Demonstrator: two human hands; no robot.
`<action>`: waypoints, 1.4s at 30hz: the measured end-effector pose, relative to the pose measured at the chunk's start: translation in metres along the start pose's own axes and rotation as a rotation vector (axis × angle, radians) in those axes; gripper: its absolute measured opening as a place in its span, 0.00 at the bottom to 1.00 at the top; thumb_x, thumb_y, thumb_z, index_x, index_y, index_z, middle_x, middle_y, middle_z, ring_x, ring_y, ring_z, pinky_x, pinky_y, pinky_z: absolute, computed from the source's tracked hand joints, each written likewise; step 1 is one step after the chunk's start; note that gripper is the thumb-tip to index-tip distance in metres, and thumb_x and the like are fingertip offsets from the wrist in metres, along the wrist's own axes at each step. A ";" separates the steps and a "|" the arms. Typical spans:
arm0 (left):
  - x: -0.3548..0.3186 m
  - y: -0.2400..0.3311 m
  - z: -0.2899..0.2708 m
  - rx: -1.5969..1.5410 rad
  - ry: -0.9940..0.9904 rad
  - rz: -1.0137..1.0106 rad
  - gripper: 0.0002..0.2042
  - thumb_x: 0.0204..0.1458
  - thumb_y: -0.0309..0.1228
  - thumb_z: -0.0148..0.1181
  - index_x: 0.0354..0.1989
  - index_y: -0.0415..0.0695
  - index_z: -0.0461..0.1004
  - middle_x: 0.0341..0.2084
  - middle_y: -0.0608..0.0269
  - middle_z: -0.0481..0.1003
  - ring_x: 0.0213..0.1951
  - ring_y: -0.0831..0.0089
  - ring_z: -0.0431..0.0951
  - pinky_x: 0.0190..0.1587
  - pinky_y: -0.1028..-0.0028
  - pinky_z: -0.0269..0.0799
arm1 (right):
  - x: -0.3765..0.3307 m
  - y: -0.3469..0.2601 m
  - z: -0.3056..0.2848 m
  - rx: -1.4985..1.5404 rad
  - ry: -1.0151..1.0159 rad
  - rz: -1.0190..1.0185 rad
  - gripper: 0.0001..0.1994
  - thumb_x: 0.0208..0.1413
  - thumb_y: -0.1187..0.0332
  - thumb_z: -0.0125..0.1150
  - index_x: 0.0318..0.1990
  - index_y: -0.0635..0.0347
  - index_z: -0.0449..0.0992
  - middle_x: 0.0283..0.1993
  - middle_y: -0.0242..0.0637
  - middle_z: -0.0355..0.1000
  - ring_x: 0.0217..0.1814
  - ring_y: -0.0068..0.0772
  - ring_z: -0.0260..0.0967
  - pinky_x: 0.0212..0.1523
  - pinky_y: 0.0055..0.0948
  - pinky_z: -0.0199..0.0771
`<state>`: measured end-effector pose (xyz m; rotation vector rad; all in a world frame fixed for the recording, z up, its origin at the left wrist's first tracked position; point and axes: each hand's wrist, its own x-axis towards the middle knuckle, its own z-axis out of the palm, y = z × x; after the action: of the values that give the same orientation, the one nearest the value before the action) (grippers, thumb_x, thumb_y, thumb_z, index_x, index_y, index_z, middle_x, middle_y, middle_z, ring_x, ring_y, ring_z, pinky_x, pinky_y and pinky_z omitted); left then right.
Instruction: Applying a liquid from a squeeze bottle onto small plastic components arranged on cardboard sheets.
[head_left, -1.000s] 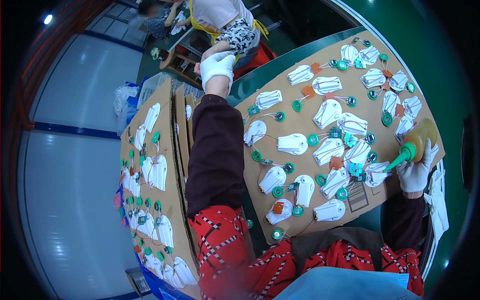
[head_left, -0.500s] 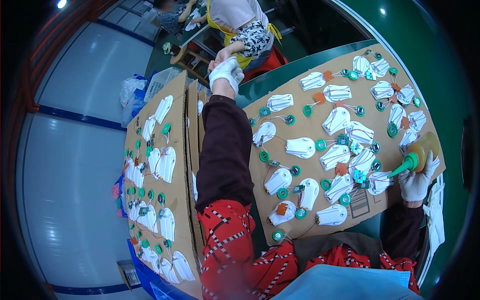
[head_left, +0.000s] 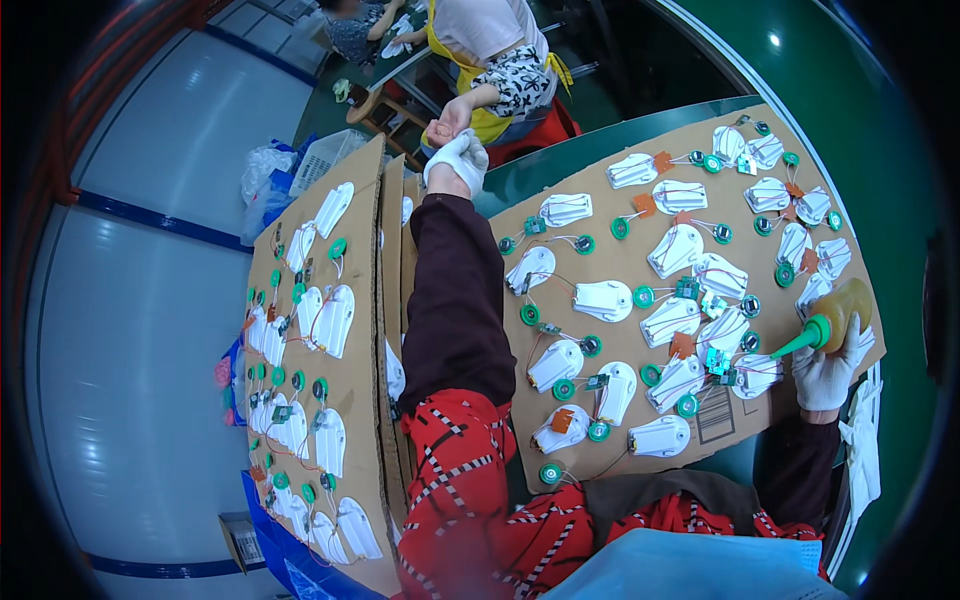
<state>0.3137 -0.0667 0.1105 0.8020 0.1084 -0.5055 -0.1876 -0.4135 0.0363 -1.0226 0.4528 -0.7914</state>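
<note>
- While the right hand (head_left: 828, 372), in a white glove, is clamped round an amber squeeze bottle with a green nozzle (head_left: 838, 318), that bottle lies at the right edge of the brown cardboard sheet (head_left: 640, 440) on the green tabletop (head_left: 560, 165).
- Its long axis runs slantwise, nozzle pointing left and down toward the nearest white plastic shells with green discs (head_left: 690, 375), just beside the tip.
- Far from it, the gloved left hand (head_left: 455, 160) stretches forward past the sheet, touching another person's bare hand (head_left: 445, 128); whether it grips I cannot tell.
- A second cardboard sheet of shells (head_left: 310, 330) lies to the left.
</note>
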 end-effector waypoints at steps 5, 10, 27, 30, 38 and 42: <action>0.006 0.000 -0.001 -0.014 -0.039 0.050 0.03 0.54 0.25 0.52 0.34 0.43 0.71 0.23 0.67 0.71 0.23 0.74 0.71 0.24 0.77 0.69 | 0.003 0.000 0.002 0.181 -0.086 0.038 0.29 0.53 0.74 0.55 0.62 0.55 0.52 0.59 0.37 0.57 0.58 0.31 0.60 0.60 0.25 0.63; 0.007 0.000 -0.003 0.144 0.146 0.100 0.09 0.49 0.33 0.60 0.21 0.52 0.66 0.13 0.73 0.66 0.12 0.76 0.66 0.13 0.78 0.61 | -0.001 0.010 0.025 -0.101 -0.124 -0.255 0.22 0.57 0.68 0.53 0.58 0.56 0.58 0.56 0.41 0.62 0.51 0.33 0.67 0.43 0.27 0.77; -0.018 0.007 0.022 0.437 0.303 0.214 0.07 0.48 0.34 0.60 0.25 0.50 0.68 0.11 0.71 0.63 0.10 0.77 0.64 0.10 0.77 0.57 | 0.002 -0.011 0.051 0.597 -0.265 0.229 0.17 0.60 0.60 0.48 0.53 0.55 0.62 0.50 0.37 0.69 0.49 0.32 0.69 0.45 0.29 0.75; 0.003 0.007 0.016 0.682 0.467 0.360 0.07 0.47 0.32 0.60 0.29 0.43 0.73 0.15 0.64 0.71 0.17 0.71 0.73 0.18 0.70 0.69 | 0.001 -0.019 0.053 0.682 -0.219 0.289 0.18 0.59 0.59 0.49 0.53 0.56 0.62 0.49 0.39 0.69 0.46 0.34 0.71 0.38 0.31 0.79; -0.022 0.001 0.045 1.749 0.583 0.579 0.09 0.40 0.30 0.63 0.32 0.45 0.79 0.31 0.55 0.78 0.37 0.61 0.79 0.41 0.69 0.72 | -0.008 -0.030 0.061 0.662 -0.109 0.308 0.20 0.58 0.56 0.51 0.52 0.57 0.62 0.47 0.41 0.70 0.42 0.37 0.73 0.31 0.32 0.82; 0.001 0.002 0.025 1.755 0.552 0.546 0.11 0.41 0.33 0.63 0.35 0.47 0.80 0.33 0.56 0.78 0.38 0.61 0.79 0.42 0.69 0.72 | -0.009 -0.031 0.067 0.661 -0.045 0.319 0.20 0.57 0.56 0.51 0.52 0.57 0.63 0.46 0.40 0.70 0.41 0.36 0.74 0.30 0.32 0.82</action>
<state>0.3131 -0.0838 0.1286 2.5831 -0.0886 0.3225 -0.1599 -0.3768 0.0944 -0.3395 0.2731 -0.5669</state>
